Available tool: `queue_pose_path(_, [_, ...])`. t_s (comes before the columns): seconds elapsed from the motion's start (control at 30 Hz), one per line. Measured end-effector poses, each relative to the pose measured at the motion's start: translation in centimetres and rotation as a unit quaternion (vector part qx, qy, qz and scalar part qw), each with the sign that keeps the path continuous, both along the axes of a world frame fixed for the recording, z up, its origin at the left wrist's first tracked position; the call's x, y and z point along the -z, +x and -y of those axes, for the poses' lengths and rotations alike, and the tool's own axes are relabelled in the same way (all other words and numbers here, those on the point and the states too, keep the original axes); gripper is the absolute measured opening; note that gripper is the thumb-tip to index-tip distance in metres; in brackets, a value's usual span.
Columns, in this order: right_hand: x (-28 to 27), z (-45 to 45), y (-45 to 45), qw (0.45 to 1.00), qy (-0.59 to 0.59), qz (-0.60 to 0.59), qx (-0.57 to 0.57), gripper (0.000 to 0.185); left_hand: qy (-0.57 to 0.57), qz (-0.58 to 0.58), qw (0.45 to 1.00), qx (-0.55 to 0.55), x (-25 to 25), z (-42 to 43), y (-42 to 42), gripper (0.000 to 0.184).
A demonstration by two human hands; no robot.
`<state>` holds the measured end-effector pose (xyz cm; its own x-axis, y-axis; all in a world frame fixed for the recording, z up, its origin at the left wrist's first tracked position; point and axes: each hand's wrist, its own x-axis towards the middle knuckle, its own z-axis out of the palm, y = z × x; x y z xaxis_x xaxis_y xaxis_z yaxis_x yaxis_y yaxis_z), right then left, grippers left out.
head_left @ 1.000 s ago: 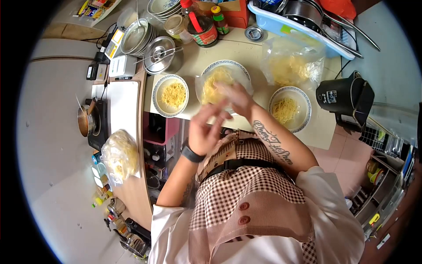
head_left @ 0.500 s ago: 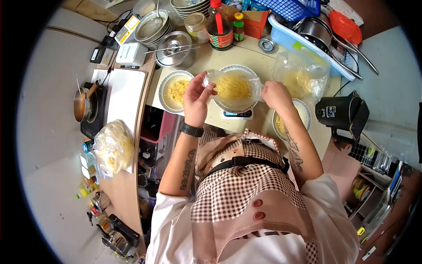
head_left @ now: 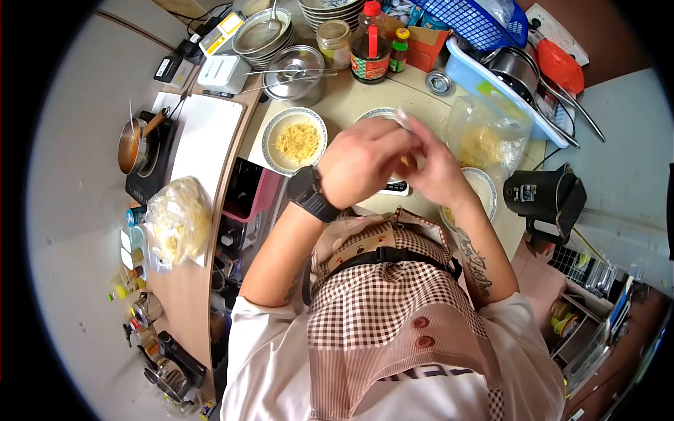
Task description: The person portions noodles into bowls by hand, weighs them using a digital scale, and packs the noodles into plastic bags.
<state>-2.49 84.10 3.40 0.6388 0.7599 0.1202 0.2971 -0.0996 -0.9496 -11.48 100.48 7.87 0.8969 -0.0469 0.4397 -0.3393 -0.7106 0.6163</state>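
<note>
My left hand [head_left: 361,161], with a black watch on the wrist, is curled in front of the middle bowl [head_left: 379,112]. Against it is my right hand [head_left: 437,165], its fingers bent and blurred by motion. Both are closed on a clear plastic bag of noodles; only a pale bit of the bag [head_left: 401,118] shows above the fingers, and the rest is hidden. The middle bowl stands on a small digital scale [head_left: 397,188], largely covered by my hands. To the left is a bowl of yellow noodles [head_left: 296,142]; another bowl [head_left: 484,193] sits partly under my right forearm.
A clear bag of noodles [head_left: 484,137] lies at the right, near a blue tub [head_left: 505,98] of pans and a black pitcher [head_left: 544,200]. At the back stand a lidded pot [head_left: 295,74] and a sauce bottle [head_left: 370,52]. A larger noodle bag [head_left: 179,221] rests on the left counter.
My hands have come together from either side of the stretched bag, with the left moving right and turning its back to view. The bag is now mostly hidden, and the view has shifted slightly.
</note>
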Motion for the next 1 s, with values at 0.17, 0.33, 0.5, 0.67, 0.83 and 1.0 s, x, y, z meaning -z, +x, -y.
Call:
queue_pose_path(0.17, [1.9, 0.5, 0.2, 0.997, 0.051, -0.033, -0.04, 0.017, -0.074, 0.06, 0.995, -0.019, -1.6, 0.1, 0.5, 0.025])
queue_pose_path(0.33, [-1.1, 0.8, -0.1, 0.964, 0.063, -0.254, -0.052, 0.021, -0.178, -0.118, 0.975, -0.067, 1.2, 0.3, -1.1, 0.016])
queue_pose_path(0.5, [-1.6, 1.2, 0.7, 0.947, 0.016, -0.315, -0.067, 0.024, -0.107, 0.015, 0.992, -0.069, 3.3, 1.6, -2.1, 0.019])
queue_pose_path(0.67, [-2.9, 3.5, 2.8, 0.957, -0.015, -0.212, -0.195, 0.023, -0.257, -0.016, 0.966, -0.027, 3.1, 3.2, -1.1, 0.044])
queue_pose_path(0.83, [-5.1, 4.0, 1.8, 0.989, -0.085, 0.116, -0.026, 0.013, -0.233, -0.131, 0.962, 0.058, 3.4, 1.7, 0.9, 0.026])
queue_pose_path(1.0, [-2.8, 3.5, 1.5, 0.888, 0.098, 0.445, 0.054, 0.025, -0.59, -0.28, 0.757, 0.014, 2.5, 3.5, 1.7, 0.034])
